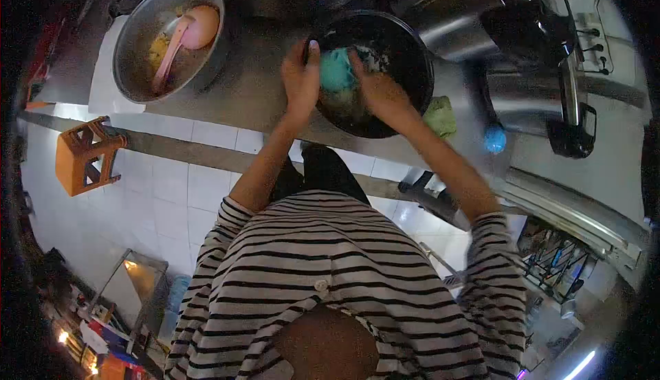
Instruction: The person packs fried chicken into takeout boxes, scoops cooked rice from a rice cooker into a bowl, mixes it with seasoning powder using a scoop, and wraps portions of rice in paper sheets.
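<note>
A round black pan sits on the metal counter, with whitish suds or wet residue inside it. My left hand grips the pan's left rim, its thumb on the near side and the other fingers partly hidden. Inside the pan, my right hand presses a teal scrubbing cloth against the left part of the inner surface. The right fingers are slightly blurred and closed on the cloth's edge. A green cloth lies on the counter beside the pan, under my right forearm.
Left on the counter stands a large metal pot holding a pink ladle and yellow food scraps. Large steel pots stand to the right, near a blue ball-shaped item. An orange stool is on the tiled floor.
</note>
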The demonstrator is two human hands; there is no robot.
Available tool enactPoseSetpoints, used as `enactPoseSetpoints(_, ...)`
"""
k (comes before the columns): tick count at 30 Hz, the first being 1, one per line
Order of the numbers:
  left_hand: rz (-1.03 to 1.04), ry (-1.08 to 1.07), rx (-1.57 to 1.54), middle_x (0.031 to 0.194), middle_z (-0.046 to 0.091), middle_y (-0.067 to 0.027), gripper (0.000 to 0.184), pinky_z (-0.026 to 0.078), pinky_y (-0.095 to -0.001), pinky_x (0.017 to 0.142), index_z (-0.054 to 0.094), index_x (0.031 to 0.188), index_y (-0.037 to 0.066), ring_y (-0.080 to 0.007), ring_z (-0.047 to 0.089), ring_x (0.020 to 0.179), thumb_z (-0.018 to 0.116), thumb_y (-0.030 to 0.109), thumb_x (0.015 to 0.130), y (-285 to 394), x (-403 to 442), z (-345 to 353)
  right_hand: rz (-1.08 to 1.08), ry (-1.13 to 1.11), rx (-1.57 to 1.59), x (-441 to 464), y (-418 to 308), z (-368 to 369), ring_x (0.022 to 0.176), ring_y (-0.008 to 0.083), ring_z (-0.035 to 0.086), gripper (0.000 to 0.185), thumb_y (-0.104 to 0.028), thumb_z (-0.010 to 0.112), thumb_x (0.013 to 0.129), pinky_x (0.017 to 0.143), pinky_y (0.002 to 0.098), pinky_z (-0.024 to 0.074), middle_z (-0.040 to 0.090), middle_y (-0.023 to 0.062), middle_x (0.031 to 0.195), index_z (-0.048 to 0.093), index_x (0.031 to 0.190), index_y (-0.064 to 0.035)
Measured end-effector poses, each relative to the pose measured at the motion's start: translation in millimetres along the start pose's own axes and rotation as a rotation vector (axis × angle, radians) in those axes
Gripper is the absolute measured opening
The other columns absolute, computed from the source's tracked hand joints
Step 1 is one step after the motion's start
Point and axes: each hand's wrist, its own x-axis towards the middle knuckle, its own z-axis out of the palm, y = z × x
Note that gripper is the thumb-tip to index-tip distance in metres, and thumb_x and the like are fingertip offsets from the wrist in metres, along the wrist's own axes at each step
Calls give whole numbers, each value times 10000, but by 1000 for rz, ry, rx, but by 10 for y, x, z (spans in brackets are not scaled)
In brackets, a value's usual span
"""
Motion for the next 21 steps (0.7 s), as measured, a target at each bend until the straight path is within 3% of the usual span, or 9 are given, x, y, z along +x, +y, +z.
enactPoseSetpoints(2,-31,-23,93,753,555,-96,306,390,-297,682,562,974,-24,-150,477,709,483,255,872,104,-32,-53,5,-196,-76,-220,-159,-425,738,365,593,688,21,390,749,658,448,469,562,281,830,109,1357,-133)
enactPoseSetpoints(5,0,16,9,685,516,-78,326,377,-287,627,561,949,-21,-125,438,663,483,285,870,127,-24,-4,100,-183,-117,-524,-229,-517,758,365,595,664,0,386,762,663,447,475,566,274,861,114,1355,-119)
enactPoseSetpoints(8,-9,-48,-41,654,492,-73,371,368,-282,595,559,916,-19,-112,423,644,478,339,866,98,-56,-21,213,-242,-122,-297,-188,-93,791,364,591,629,-32,369,785,682,448,479,555,281,903,114,1354,-111)
enactPoseSetpoints(11,21,-42,86,663,504,-81,414,373,-291,595,562,912,-17,-122,432,641,470,383,862,79,-71,-82,201,-337,-29,-340,7,-544,813,362,584,631,-44,385,783,674,438,482,552,275,918,114,1351,-91)
enactPoseSetpoints(14,21,-24,118,712,543,-113,435,389,-311,630,559,968,-20,-161,476,665,466,392,861,69,-12,-67,115,188,-367,-446,-52,231,814,365,580,671,-26,432,752,671,424,478,555,256,917,119,1344,-62)
enactPoseSetpoints(17,52,-15,126,792,577,-152,449,400,-331,683,545,1027,-26,-211,523,721,464,383,861,-101,-6,-13,142,-362,-148,-383,-7,-592,822,377,576,638,-26,411,760,702,438,465,557,266,908,132,1334,-30)
enactPoseSetpoints(18,70,6,141,821,585,-165,453,403,-337,702,540,1043,-28,-228,537,743,463,380,861,-166,13,-8,95,-264,-154,-399,121,-572,811,375,581,600,-39,389,775,706,455,463,555,287,907,146,1324,-14)
enactPoseSetpoints(21,80,20,103,873,586,-176,421,403,-341,746,535,1037,-39,-245,549,800,452,339,872,90,-91,-16,111,-268,-296,-212,301,332,793,351,592,617,-36,406,768,675,438,475,562,287,891,144,1325,-12)
